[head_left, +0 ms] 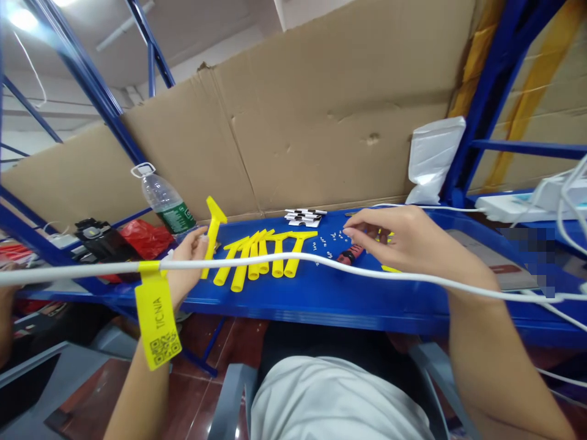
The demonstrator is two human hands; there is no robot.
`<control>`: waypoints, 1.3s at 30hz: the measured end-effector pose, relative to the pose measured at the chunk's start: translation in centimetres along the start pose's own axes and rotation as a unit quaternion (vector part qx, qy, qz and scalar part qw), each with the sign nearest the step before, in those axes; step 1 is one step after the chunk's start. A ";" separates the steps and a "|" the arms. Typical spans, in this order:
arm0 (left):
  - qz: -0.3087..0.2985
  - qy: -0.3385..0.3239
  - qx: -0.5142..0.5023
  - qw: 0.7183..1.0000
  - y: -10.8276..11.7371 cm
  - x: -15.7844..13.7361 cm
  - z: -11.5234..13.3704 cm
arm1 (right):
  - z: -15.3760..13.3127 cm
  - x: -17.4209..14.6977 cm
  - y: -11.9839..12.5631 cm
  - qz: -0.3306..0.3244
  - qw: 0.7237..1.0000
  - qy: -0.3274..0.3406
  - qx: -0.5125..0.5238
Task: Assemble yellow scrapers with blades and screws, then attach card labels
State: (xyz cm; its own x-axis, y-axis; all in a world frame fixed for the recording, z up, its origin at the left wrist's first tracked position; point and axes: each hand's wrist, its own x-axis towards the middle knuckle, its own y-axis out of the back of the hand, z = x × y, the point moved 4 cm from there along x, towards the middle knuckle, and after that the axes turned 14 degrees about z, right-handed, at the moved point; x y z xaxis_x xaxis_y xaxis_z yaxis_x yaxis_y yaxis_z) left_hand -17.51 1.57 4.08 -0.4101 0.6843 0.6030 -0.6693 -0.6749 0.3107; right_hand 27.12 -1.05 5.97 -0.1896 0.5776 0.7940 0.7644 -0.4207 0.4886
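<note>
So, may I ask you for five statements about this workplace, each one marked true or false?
1. The left hand holds a yellow plastic T-shaped piece. True.
2. The clear plastic bottle has a red label. False: the bottle's label is green.
3. Tiny pale pieces lie on the blue tabletop. True.
4. The right hand has its fingers spread wide. False: the right hand's thumb and index finger are close together.
5. A brown cardboard panel stands behind the black-and-white stack. True.
</note>
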 end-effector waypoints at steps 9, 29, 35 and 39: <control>-0.059 0.103 -0.507 0.854 -8.1 -5.4 10.3 | 2.5 0.2 1.8 -0.049 0.995 -0.079 -0.043; -0.307 0.165 -0.441 0.827 -17.1 -13.3 12.6 | 11.2 -4.5 2.2 -0.276 0.928 -0.213 -0.135; -0.313 0.169 -0.446 0.822 -17.1 -13.5 12.9 | 10.1 -4.4 2.5 -0.253 0.933 -0.191 -0.169; -0.316 0.167 -0.439 0.824 -17.1 -13.5 13.1 | 8.9 -4.5 2.5 -0.270 0.933 -0.179 -0.161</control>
State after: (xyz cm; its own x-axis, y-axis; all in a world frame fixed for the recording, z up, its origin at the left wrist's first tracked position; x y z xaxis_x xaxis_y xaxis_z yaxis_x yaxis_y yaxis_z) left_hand 7.59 0.21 0.24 0.1421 0.9595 0.2433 -0.9448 0.2048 -0.2557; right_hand 35.37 1.57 0.37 -0.2315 0.9379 0.2584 0.3825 -0.1565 0.9106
